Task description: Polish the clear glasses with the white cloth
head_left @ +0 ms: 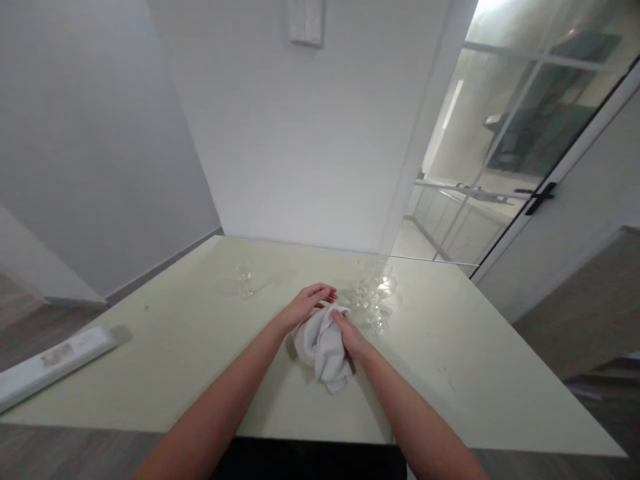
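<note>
Both hands bunch white cloth, hanging lengthwise down

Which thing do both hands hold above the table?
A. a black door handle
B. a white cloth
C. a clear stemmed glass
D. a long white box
B. Both the left hand and the right hand grip the crumpled white cloth, while the group of clear glasses stands untouched on the table just beyond the hands.
</note>
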A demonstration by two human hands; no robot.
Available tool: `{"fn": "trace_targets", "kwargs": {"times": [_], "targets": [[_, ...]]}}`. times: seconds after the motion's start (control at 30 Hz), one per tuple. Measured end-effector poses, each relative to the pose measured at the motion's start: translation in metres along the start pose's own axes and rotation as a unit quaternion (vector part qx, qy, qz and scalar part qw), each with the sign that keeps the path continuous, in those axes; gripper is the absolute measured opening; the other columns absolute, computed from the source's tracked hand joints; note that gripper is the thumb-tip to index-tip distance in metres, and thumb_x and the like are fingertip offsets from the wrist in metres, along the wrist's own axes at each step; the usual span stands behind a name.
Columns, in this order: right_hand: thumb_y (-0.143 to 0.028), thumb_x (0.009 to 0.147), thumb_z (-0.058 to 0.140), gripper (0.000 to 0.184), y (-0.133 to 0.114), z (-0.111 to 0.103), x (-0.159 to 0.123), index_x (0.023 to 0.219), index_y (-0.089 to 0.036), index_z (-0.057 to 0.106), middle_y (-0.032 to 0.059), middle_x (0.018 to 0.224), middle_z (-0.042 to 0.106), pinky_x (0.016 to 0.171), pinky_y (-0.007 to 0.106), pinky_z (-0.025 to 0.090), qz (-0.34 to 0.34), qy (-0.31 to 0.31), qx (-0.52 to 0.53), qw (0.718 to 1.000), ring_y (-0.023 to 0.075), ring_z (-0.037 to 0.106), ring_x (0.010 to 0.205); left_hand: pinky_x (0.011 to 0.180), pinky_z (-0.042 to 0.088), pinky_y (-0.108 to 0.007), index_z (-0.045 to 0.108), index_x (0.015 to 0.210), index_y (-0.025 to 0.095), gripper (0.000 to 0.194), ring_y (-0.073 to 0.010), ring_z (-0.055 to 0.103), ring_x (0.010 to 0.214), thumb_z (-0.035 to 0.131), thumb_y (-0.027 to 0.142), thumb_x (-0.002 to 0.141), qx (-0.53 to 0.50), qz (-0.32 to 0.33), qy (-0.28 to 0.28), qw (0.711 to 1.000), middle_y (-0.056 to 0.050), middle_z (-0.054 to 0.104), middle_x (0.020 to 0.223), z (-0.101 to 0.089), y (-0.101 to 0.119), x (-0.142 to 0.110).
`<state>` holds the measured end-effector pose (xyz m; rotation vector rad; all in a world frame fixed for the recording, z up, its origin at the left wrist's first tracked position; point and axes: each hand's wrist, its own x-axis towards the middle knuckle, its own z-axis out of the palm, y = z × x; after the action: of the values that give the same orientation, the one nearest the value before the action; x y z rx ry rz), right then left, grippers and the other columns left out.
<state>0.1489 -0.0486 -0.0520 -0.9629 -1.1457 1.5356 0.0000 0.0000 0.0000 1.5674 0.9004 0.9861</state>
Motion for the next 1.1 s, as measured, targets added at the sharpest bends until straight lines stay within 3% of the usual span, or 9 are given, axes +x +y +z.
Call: {"fn": "trace_targets", "kwargs": {"times": [0.13, 0.17, 0.3, 0.37, 0.47, 0.6, 0.77, 0.97, 1.1], "targets": [[-0.069, 0.079, 0.039, 0.063, -0.005, 0.006, 0.006, 0.109, -0.018, 0.061, 0.0116, 0.109, 0.068, 0.099, 0.044, 0.043, -0.029, 0.004, 0.065, 0.997, 0.0286, 0.054, 0.117, 0.084, 0.046, -0.031, 0.066, 0.096, 0.018, 0.029, -0.0190, 0.060, 0.096, 0.057, 0.043, 0.083, 0.095, 0.094, 0.169, 0.976, -0.006, 0.067, 0.099, -0.003, -0.007, -0.024], [-0.069, 0.078, 0.039, 0.063, -0.007, 0.007, 0.006, 0.108, -0.019, 0.061, 0.0115, 0.110, 0.067, 0.097, 0.044, 0.044, -0.035, 0.005, 0.065, 0.997, 0.0291, 0.054, 0.118, 0.085, 0.046, -0.032, 0.066, 0.094, 0.019, 0.027, -0.0189, 0.059, 0.095, 0.056, 0.041, 0.084, 0.115, 0.112, 0.184, 0.970, -0.006, 0.067, 0.097, -0.001, -0.011, -0.028], [-0.060, 0.073, 0.046, 0.055, -0.010, 0.006, 0.006, 0.109, -0.020, 0.059, 0.0084, 0.120, 0.063, 0.102, 0.041, 0.041, -0.067, 0.011, 0.046, 0.997, 0.0273, 0.051, 0.122, 0.091, 0.044, -0.034, 0.068, 0.091, 0.020, 0.023, -0.0196, 0.058, 0.097, 0.062, 0.039, 0.081, 0.148, 0.154, 0.073, 0.974, -0.007, 0.065, 0.097, 0.010, -0.019, -0.033], [-0.053, 0.072, 0.047, 0.050, -0.007, 0.003, 0.007, 0.107, -0.020, 0.059, 0.0081, 0.119, 0.063, 0.103, 0.040, 0.040, -0.068, 0.013, 0.028, 0.997, 0.0267, 0.051, 0.122, 0.092, 0.043, -0.034, 0.068, 0.085, 0.019, 0.022, -0.0194, 0.057, 0.097, 0.064, 0.039, 0.080, 0.150, 0.158, 0.048, 0.975, -0.007, 0.064, 0.096, 0.013, -0.020, -0.032], [-0.046, 0.070, 0.048, 0.044, 0.000, -0.002, 0.011, 0.102, -0.018, 0.060, 0.0093, 0.114, 0.065, 0.101, 0.039, 0.041, -0.061, 0.014, 0.019, 0.998, 0.0268, 0.054, 0.116, 0.084, 0.045, -0.030, 0.064, 0.084, 0.018, 0.023, -0.0168, 0.058, 0.089, 0.056, 0.040, 0.085, 0.141, 0.133, 0.075, 0.978, -0.005, 0.063, 0.089, 0.012, -0.023, -0.030], [-0.044, 0.071, 0.046, 0.042, 0.006, -0.006, 0.014, 0.099, -0.017, 0.061, 0.0087, 0.113, 0.066, 0.101, 0.040, 0.041, -0.049, 0.005, 0.009, 0.999, 0.0271, 0.054, 0.114, 0.074, 0.046, -0.027, 0.062, 0.102, 0.019, 0.029, -0.0166, 0.057, 0.088, 0.061, 0.039, 0.081, 0.152, 0.103, 0.070, 0.980, -0.005, 0.061, 0.096, 0.011, -0.027, -0.031], [-0.044, 0.071, 0.047, 0.037, 0.009, -0.007, 0.016, 0.094, -0.020, 0.061, 0.0069, 0.112, 0.066, 0.101, 0.040, 0.040, -0.056, 0.023, -0.003, 0.998, 0.0265, 0.052, 0.117, 0.085, 0.043, -0.030, 0.063, 0.082, 0.019, 0.017, -0.0180, 0.054, 0.094, 0.059, 0.035, 0.082, 0.202, 0.140, 0.074, 0.966, -0.005, 0.057, 0.093, 0.012, -0.023, -0.033], [-0.046, 0.073, 0.049, 0.044, 0.021, -0.014, 0.022, 0.105, -0.017, 0.059, 0.0084, 0.117, 0.064, 0.104, 0.040, 0.037, -0.055, 0.051, -0.006, 0.997, 0.0252, 0.053, 0.117, 0.060, 0.038, -0.021, 0.050, 0.082, 0.018, 0.020, -0.0108, 0.048, 0.065, 0.052, 0.038, 0.086, 0.054, 0.095, 0.092, 0.990, 0.003, 0.051, 0.069, 0.013, -0.022, -0.036], [-0.048, 0.075, 0.050, 0.045, 0.021, -0.015, 0.021, 0.105, -0.016, 0.061, 0.0080, 0.113, 0.066, 0.102, 0.039, 0.038, -0.046, 0.050, -0.015, 0.998, 0.0250, 0.054, 0.115, 0.052, 0.032, -0.019, 0.050, 0.079, 0.017, 0.026, -0.0081, 0.043, 0.056, 0.060, 0.042, 0.080, -0.022, 0.059, 0.082, 0.995, 0.005, 0.046, 0.062, 0.015, -0.022, -0.035]]}}
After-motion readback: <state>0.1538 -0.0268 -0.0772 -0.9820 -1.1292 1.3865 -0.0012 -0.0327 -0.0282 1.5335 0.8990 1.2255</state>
